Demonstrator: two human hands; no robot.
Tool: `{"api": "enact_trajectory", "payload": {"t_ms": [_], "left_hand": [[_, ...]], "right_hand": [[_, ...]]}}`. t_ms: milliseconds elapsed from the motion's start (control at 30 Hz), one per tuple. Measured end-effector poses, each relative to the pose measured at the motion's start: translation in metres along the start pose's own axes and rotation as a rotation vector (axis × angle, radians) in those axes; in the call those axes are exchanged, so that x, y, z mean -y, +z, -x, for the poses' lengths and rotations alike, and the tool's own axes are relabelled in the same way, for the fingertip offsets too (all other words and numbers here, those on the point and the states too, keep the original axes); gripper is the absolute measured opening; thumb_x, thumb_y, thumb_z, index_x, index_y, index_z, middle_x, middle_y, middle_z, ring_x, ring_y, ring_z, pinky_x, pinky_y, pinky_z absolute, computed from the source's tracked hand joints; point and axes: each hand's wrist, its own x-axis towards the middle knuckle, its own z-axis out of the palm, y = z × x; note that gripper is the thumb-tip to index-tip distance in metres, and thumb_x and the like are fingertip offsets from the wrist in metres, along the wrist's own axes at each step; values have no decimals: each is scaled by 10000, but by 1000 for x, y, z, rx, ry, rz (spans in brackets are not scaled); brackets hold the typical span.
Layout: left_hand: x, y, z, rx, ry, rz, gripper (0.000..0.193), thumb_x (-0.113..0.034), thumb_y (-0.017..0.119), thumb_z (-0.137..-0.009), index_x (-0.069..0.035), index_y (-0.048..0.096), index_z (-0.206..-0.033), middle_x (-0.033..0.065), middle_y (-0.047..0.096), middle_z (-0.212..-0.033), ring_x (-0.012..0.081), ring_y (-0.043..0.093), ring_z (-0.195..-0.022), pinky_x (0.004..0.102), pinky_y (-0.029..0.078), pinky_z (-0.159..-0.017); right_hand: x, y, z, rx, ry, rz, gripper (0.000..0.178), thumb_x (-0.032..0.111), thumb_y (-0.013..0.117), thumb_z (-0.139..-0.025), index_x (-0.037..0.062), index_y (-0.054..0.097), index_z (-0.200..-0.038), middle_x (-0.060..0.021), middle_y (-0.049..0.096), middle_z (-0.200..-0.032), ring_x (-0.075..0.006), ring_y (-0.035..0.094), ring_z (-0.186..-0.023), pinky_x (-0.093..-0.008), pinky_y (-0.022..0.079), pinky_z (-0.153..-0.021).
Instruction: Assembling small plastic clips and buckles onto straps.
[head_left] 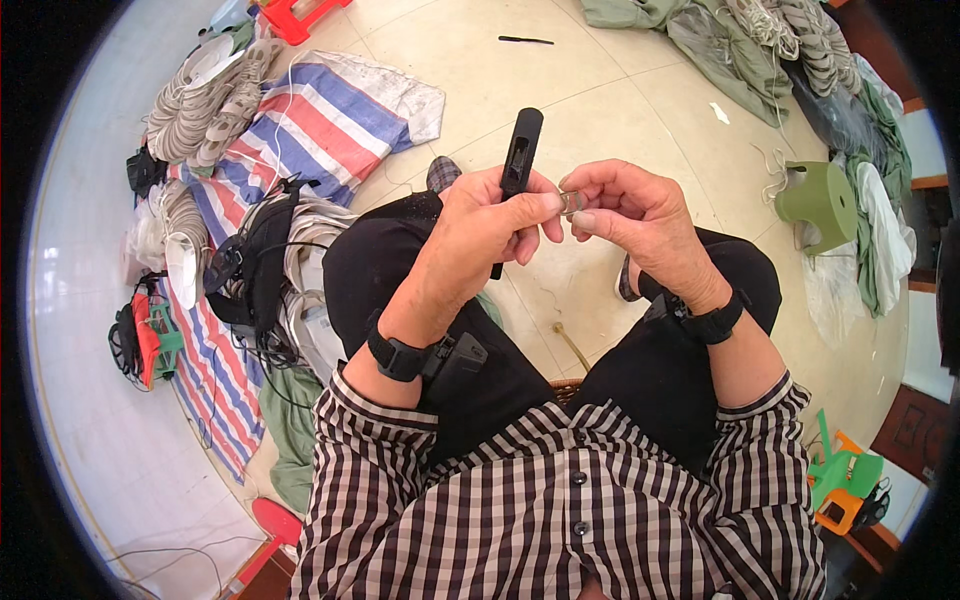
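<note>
My left hand (487,225) is closed round a long black slotted tool (523,145). Its rounded end sticks up past my fingers, and a short black end shows below them; I cannot tell its exact kind. Between the thumbs and fingertips of both hands is a small, thin, pale loop (571,203), too small to name. My right hand (640,220) pinches it from the right, the left thumb tip touching its other side. Both hands are raised above my knees, in front of the tiled floor.
A thin black strip (526,40) lies ahead on the floor. To the left, bundles of pale rings (195,110) lie on a striped sheet (320,115), with a black bag (265,255) nearby. On the right stand a green stool (815,205) and green cloth (720,55).
</note>
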Motion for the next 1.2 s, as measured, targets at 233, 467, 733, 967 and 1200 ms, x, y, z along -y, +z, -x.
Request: {"api": "enact_trajectory", "payload": {"t_ms": [233, 467, 733, 967, 1200], "left_hand": [[-1, 2, -1, -35, -17, -97, 133, -145, 563, -827, -18, 567, -864, 71, 590, -672, 52, 445, -450, 168, 279, -384], [-1, 4, 0, -13, 64, -111, 147, -118, 581, -812, -1, 565, -900, 98, 609, -720, 50, 445, -455, 166, 299, -389], [2, -1, 0, -34, 77, -161, 110, -125, 591, -807, -16, 576, -815, 51, 595, -669, 43, 440, -459, 168, 296, -395], [-6, 6, -3, -80, 45, -216, 97, -97, 570, -800, -1, 566, -803, 47, 570, -639, 50, 432, -458, 172, 289, -400], [3, -8, -6, -171, 67, -184, 126, -75, 534, -821, 13, 517, -909, 17, 495, -618, 30, 362, -416, 155, 208, -356]], "right_hand": [[-5, 2, 0, -35, -41, 54, 168, 49, 573, -810, 5, 570, -972, -9, 578, -793, -59, 538, -685, -192, 461, -628], [-12, -1, -1, -127, -55, 62, 137, 128, 555, -849, -3, 589, -872, -9, 571, -689, -66, 531, -618, -195, 456, -590], [-14, 5, -3, -68, -35, 83, 136, 126, 560, -842, 0, 588, -885, -11, 575, -713, -61, 528, -620, -194, 454, -582], [-2, 2, -1, -78, -34, 79, 148, 74, 560, -794, 19, 586, -929, -17, 589, -733, -63, 534, -633, -205, 461, -585], [-14, -10, -10, -162, -416, 214, 116, 61, 573, -712, -16, 606, -793, -79, 603, -633, -127, 562, -577, -265, 448, -548]]}}
